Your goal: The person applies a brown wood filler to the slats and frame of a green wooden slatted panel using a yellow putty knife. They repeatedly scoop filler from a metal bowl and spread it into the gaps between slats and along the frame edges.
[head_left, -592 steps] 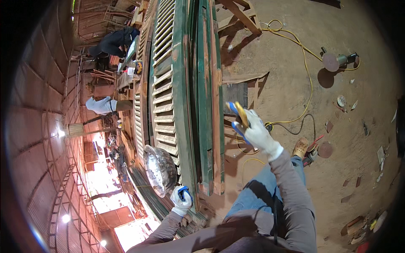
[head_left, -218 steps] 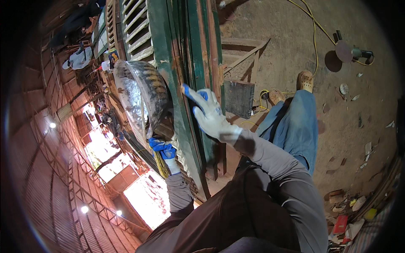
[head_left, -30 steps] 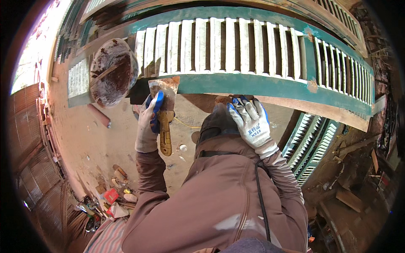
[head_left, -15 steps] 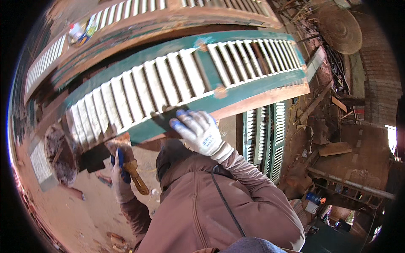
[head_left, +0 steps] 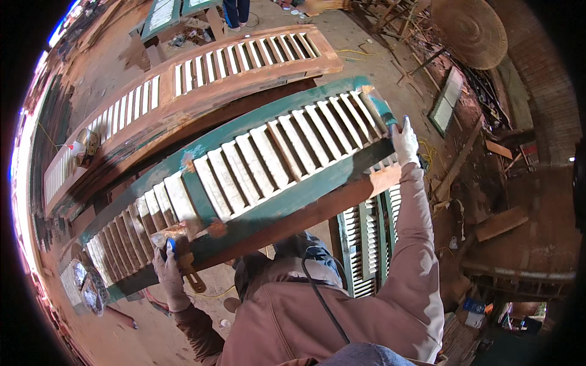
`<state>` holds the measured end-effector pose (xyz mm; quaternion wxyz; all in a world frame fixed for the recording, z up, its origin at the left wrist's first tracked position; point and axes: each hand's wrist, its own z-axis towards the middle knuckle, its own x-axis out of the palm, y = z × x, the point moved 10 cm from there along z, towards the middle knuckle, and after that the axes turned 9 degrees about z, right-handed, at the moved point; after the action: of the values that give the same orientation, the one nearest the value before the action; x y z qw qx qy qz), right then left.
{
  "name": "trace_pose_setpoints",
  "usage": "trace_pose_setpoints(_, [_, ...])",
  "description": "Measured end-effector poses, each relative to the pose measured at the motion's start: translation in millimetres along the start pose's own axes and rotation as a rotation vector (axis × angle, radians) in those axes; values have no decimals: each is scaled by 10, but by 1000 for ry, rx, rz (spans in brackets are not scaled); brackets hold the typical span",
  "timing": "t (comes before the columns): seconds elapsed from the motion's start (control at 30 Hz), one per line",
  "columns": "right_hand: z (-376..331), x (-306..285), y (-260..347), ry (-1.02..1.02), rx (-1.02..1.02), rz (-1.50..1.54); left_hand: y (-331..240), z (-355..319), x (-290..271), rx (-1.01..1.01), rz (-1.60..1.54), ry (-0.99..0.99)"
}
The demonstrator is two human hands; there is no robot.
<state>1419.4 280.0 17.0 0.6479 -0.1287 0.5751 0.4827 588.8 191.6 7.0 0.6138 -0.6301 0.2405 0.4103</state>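
Note:
A long louvered shutter, green-framed with pale slats, lies slantwise in front of me. Bare reddish wood shows in spots on its joints. My right hand, in a white glove with blue fingertips, grips the shutter's far right end. Closed around a scraper with a wooden handle, my left hand is at the near edge toward the left end. The wide scraper blade overlaps the frame and lower slats. Part of the handle is hidden behind the left glove.
Beyond is a brown louvered shutter with a jar-like container on it. A plastic-wrapped bundle sits by the left end. More green shutters stand beside my right arm. A round woven tray and scrap wood lie at right.
My right hand has moved from the shutter's near edge out to its right end. The left hand still holds the scraper near the lower edge. The view has shifted, showing more ground beyond.

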Motion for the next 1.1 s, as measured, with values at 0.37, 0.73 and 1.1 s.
trace_pose_setpoints(0.37, [325,427,400,250,-98,58,246,81,27,-296,-99,-39])
trace_pose_setpoints(0.73, [469,285,598,256,-138,245,-202,347,191,-396,-402,-144])
trace_pose_setpoints(1.1, [636,530,57,219,-286,19,-132,312,81,-581,97,-143])
